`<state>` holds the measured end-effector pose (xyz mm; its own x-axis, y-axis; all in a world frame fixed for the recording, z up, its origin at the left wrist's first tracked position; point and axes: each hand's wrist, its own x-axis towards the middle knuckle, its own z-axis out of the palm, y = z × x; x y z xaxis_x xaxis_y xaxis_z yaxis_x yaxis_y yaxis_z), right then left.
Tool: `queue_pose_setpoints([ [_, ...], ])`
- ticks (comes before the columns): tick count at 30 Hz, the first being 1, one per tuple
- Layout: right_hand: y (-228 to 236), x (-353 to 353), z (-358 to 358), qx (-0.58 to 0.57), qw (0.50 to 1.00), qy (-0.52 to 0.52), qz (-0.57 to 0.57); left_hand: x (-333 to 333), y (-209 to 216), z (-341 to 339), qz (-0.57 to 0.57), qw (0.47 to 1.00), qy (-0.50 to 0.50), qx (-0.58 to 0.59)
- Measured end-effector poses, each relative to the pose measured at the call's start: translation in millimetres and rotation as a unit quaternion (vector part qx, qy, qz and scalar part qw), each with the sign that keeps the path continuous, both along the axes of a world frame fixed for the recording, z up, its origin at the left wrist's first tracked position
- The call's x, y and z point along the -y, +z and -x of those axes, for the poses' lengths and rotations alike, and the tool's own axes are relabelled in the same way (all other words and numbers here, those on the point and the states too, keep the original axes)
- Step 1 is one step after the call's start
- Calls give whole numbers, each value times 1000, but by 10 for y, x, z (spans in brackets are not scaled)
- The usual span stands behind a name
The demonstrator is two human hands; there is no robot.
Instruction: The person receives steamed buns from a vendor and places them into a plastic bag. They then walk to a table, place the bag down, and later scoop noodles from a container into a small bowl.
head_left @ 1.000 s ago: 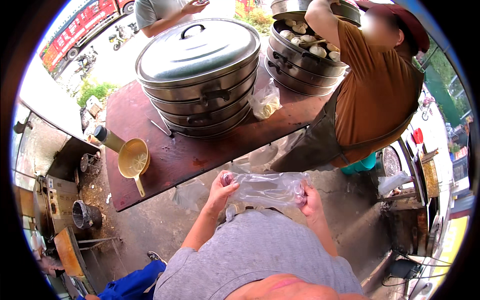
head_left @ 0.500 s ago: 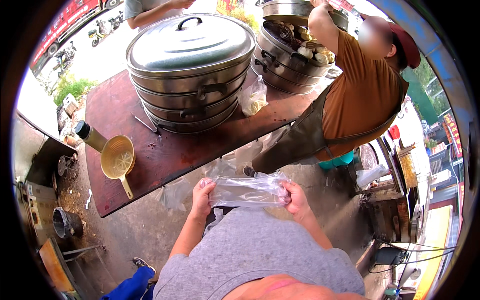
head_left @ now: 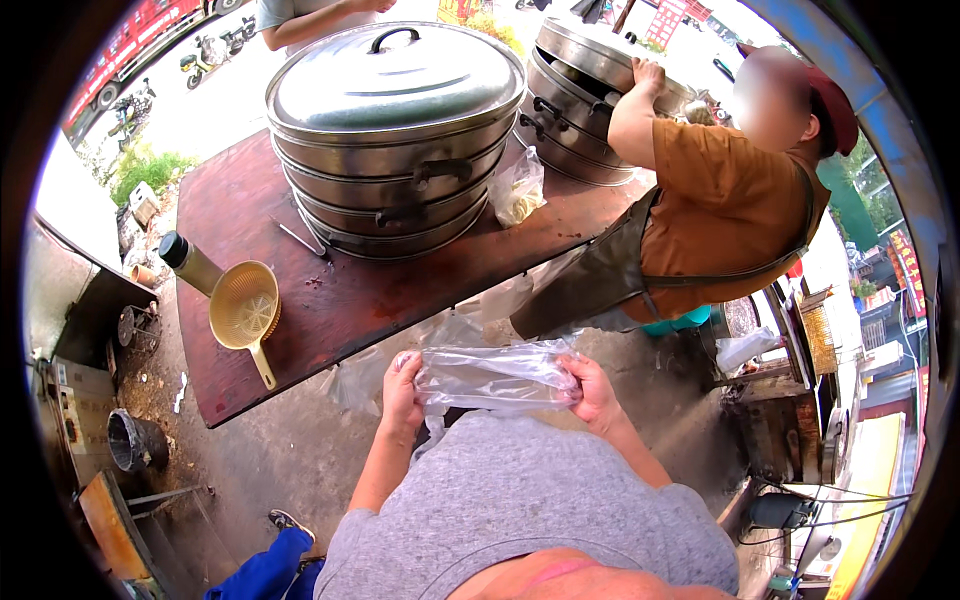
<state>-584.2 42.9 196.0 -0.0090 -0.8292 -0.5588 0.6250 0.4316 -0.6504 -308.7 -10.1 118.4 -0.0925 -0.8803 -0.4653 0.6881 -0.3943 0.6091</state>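
The bag (head_left: 495, 379) is stretched between both hands, its left end bunched in the curled fingers of the left hand (head_left: 403, 392) and its right end gripped likewise by the right hand (head_left: 592, 392). It is held up just in front of the shirt (head_left: 520, 480), on the near side of the worktop (head_left: 400, 295), where a strainer (head_left: 243, 303) lies at left and a lidded steamer (head_left: 395, 155) stands farther back.
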Motion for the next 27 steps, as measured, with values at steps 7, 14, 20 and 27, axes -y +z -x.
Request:
queue_pose_setpoints([
  [7,-159,3,-141,39,998,51,8,-88,-98,-200,-21,999,24,-21],
  [14,-262,-181,-136,62,995,73,-14,-52,-52,-53,-50,998,27,-30],
  [20,-246,-202,-255,44,999,-8,-27,-71,-76,49,-45,998,-9,-30],
  [27,-276,-231,-211,33,999,-9,-17,-87,-56,82,-44,999,-25,-20],
])
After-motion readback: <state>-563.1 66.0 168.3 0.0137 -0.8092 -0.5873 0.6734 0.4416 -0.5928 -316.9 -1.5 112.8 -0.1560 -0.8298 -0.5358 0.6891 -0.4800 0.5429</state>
